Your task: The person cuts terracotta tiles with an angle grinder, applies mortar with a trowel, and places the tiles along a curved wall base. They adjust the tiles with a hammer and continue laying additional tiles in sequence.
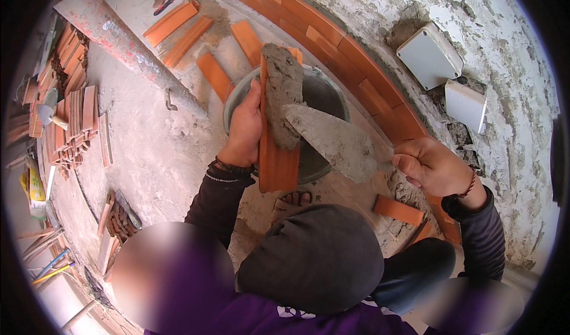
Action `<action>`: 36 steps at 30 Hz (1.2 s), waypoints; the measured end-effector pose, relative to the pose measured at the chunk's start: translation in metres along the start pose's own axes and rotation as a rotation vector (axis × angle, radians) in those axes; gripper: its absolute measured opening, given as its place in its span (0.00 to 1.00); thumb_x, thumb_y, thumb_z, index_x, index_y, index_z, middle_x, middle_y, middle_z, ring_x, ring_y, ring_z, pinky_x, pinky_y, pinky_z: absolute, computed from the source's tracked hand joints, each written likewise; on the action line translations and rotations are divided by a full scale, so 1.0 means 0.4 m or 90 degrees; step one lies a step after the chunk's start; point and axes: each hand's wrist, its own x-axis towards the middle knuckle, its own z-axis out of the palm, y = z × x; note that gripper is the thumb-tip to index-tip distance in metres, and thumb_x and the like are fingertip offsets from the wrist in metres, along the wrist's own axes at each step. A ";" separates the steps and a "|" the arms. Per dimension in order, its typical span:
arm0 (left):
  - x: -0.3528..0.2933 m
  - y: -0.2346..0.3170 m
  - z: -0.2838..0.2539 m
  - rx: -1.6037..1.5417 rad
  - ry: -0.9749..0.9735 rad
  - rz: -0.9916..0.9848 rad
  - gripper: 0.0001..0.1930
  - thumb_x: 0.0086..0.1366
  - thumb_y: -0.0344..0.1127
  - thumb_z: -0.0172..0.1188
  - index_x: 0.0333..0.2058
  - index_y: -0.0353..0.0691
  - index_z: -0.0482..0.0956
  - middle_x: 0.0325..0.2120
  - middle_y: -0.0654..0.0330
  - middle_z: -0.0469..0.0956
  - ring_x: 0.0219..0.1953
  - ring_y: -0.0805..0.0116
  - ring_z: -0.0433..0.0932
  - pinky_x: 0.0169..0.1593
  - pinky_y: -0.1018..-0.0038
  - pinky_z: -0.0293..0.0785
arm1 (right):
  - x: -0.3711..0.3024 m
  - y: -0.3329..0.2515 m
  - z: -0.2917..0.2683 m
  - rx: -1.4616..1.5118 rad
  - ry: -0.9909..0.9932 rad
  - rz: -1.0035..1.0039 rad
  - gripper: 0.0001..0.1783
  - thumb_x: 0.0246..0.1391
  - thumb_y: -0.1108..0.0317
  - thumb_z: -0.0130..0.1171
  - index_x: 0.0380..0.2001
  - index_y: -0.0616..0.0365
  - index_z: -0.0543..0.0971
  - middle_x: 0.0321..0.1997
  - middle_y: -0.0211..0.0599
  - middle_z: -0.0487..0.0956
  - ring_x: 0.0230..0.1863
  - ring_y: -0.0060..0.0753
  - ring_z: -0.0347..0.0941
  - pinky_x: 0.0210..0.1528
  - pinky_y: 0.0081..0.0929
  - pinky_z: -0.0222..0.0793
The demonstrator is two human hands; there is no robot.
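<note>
My left hand (244, 130) is closed around the side of a long orange clay tile (279, 175), held up lengthwise over a dark round bucket (338, 97). Wet grey mortar (282, 91) coats much of the tile's upper face, thickest toward the far end. To the right, my right hand (436, 166) makes a fist around a trowel (341, 142); the handle is mostly hidden inside it. The mortar-smeared blade points left, and its tip meets the mortar on the tile. What lies in the bucket is largely covered by tile and blade.
A curved course of orange tiles (380, 91) runs along the rough wall, which carries white boxes (430, 56). Loose tiles (172, 23) lie beyond the bucket, and one (398, 209) near my knee. A slanting pole (130, 38) and stacked tiles (77, 121) stand left.
</note>
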 end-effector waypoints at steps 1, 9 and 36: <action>0.002 -0.001 -0.004 0.003 -0.016 0.009 0.28 0.76 0.55 0.32 0.59 0.38 0.66 0.51 0.56 0.75 0.51 0.63 0.76 0.56 0.66 0.72 | -0.003 -0.008 0.002 0.072 0.009 0.060 0.23 0.65 0.58 0.47 0.21 0.63 0.70 0.14 0.40 0.63 0.19 0.25 0.64 0.23 0.31 0.61; 0.022 -0.016 0.007 -0.046 -0.009 0.064 0.29 0.75 0.54 0.30 0.59 0.36 0.65 0.46 0.49 0.76 0.47 0.57 0.78 0.52 0.62 0.76 | -0.008 0.019 0.042 0.217 -0.046 0.109 0.23 0.64 0.56 0.49 0.17 0.57 0.69 0.12 0.24 0.66 0.15 0.17 0.60 0.19 0.20 0.57; 0.025 -0.012 0.058 -0.099 0.115 0.164 0.30 0.74 0.57 0.32 0.56 0.36 0.68 0.46 0.49 0.77 0.46 0.58 0.78 0.51 0.64 0.75 | 0.028 -0.053 0.014 -0.133 0.238 -0.111 0.18 0.60 0.66 0.52 0.18 0.63 0.69 0.16 0.52 0.63 0.19 0.55 0.62 0.23 0.40 0.60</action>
